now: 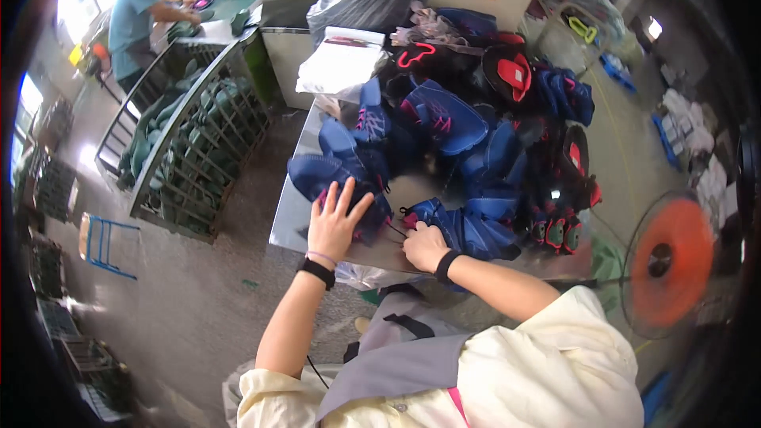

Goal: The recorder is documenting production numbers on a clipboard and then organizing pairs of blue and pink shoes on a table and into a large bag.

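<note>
On a metal worktable (pixel 285 214) my left hand (pixel 337 226) lies with fingers spread over a dark blue shoe upper (pixel 361 206) with pink details, pressing on it. My right hand (pixel 426 247) is closed just to the right of it. A thin dark tip (pixel 395 229) sticks out from its fingers toward that upper; what kind of tool it belongs to is hidden. Right beside this hand rests a bunch of blue uppers (pixel 476 226). More blue uppers (pixel 448 119) are heaped behind both hands.
Black and red shoe pieces (pixel 511 75) pile up at the back right. A white paper stack (pixel 341 63) lies at the back left. An orange fan (pixel 666 261) stands right of the table. Left are a metal rack cart (pixel 198 150) of green pieces, a blue stool (pixel 107 246) and another person (pixel 131 24).
</note>
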